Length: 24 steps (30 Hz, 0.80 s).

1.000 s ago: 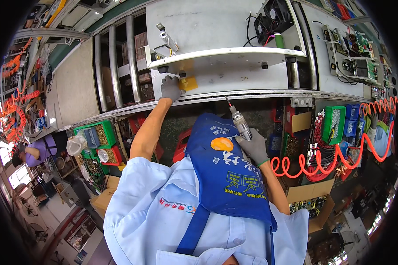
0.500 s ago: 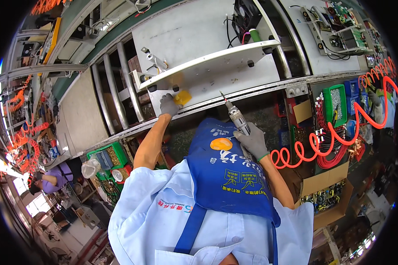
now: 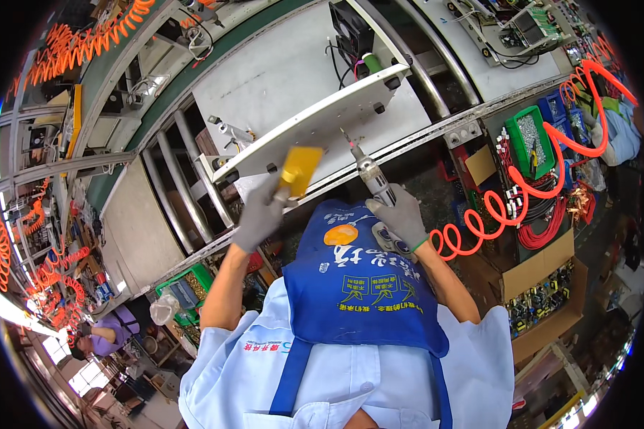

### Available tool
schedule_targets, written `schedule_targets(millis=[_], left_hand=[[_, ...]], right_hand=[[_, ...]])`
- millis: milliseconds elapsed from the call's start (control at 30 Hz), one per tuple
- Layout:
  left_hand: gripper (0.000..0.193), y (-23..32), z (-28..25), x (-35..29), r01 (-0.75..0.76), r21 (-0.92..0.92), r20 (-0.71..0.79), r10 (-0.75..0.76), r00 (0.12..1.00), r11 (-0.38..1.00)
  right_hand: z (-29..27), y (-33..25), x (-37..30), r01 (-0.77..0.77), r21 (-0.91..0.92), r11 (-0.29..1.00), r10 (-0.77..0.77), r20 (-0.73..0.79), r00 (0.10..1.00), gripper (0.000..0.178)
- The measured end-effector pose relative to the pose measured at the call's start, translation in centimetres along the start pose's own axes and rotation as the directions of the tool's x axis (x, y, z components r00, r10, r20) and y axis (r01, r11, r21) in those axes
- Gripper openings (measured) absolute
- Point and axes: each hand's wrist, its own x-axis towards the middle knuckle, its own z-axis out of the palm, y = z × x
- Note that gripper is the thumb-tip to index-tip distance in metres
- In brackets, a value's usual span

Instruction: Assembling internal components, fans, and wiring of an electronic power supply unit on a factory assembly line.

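The right hand (image 3: 402,217), gloved in grey, is clenched around the body of a powered screwdriver (image 3: 371,179). The tool's long axis runs up and a little to the person's left from the fist, so the thin bit ends just short of the near edge of the white panel (image 3: 315,125). That panel lies tilted on the worktop (image 3: 265,79), its long side running from lower left to upper right, with small dark feet along the edge that faces the person. The bit tip sits below that edge, close to it but, as far as I can tell, not yet touching.

The left hand (image 3: 261,214), also gloved, is raised with the arm stretched well forward. Its fingers (image 3: 273,194) pinch the lower end of a yellow tag (image 3: 300,170), which stands just under the panel's edge, left of the bit. So both hands meet the panel from below, the left at the tag, the right a short way along the same edge. The right hand is the nearer to the panel's middle.

An orange coiled hose (image 3: 508,193) trails from the screwdriver's rear out to the right, past a green bin (image 3: 528,139) of small screws. A blue apron (image 3: 358,286) fills the view below both hands.
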Motion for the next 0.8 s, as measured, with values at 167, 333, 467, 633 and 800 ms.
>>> schedule_targets(millis=[167, 333, 467, 633, 800], left_hand=[[0.034, 4.9, -6.3, 5.2, -0.252, 0.174, -0.17, 0.281, 0.945, 0.952], [0.038, 4.4, -8.2, 10.8, -0.207, 0.393, 0.0, 0.225, 0.974, 0.896], [0.042, 1.3, -8.2, 14.2, -0.259, 0.462, 0.178, 0.197, 0.964, 0.848], [0.044, 0.0, -7.5, 16.0, -0.261, 0.439, 0.267, 0.152, 0.952, 0.86], [0.047, -0.5, -7.4, 17.1, -0.314, 0.466, 0.392, 0.125, 0.911, 0.827]], right_hand=[[0.4, -1.7, 1.7, -0.019, -0.011, 1.0, 0.019, 0.002, 1.0, 0.044], [0.9, -2.7, 2.2, -0.014, -0.042, 0.999, 0.014, 0.013, 1.0, 0.043], [1.2, -3.5, 1.7, -0.094, 0.072, 0.993, 0.092, 0.026, 0.995, 0.04], [1.8, -3.6, 1.5, -0.115, 0.058, 0.992, 0.114, 0.009, 0.993, 0.04], [2.0, -5.2, 1.5, -0.278, 0.171, 0.945, 0.272, 0.057, 0.961, 0.036]])
